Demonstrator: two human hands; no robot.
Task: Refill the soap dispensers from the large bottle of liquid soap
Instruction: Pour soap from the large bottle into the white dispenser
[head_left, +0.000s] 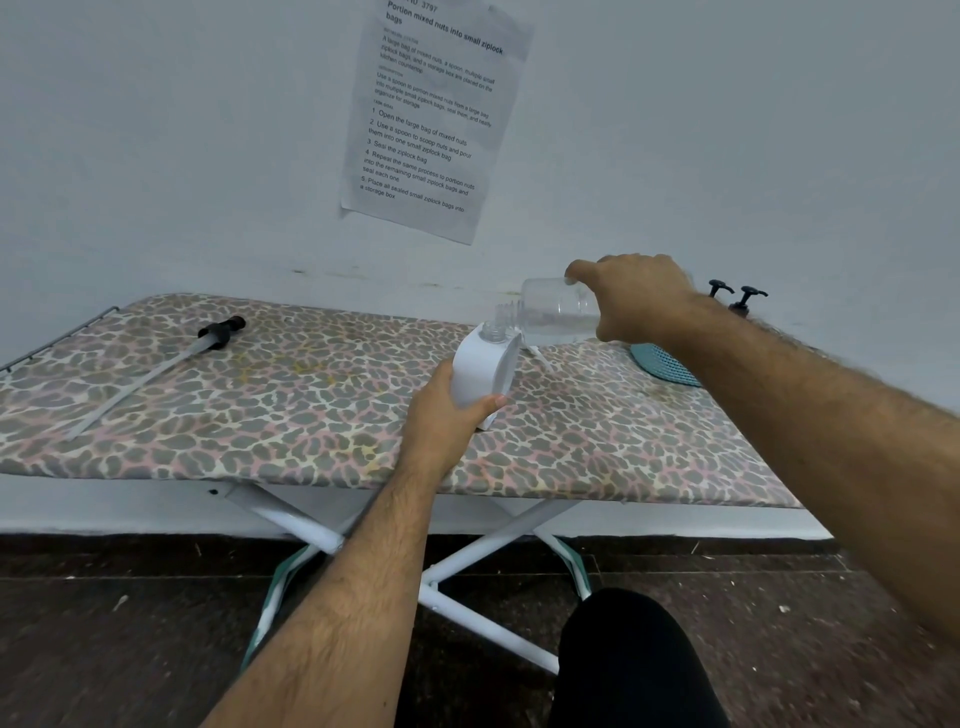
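Leopard-print cloth covers the ironing board (218, 415) that carries everything. Risk: the clear bottle (558, 312), tipped nearly flat just above the white dispenser (480, 371), could spill past its narrow open neck if either wavers. Left hand (441, 421) wraps the dispenser's base; right hand (636, 296), arm outstretched, grips the bottle's bottom from above.

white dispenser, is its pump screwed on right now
No, the white dispenser has an open neck, and a black pump lies apart on the board's left side.
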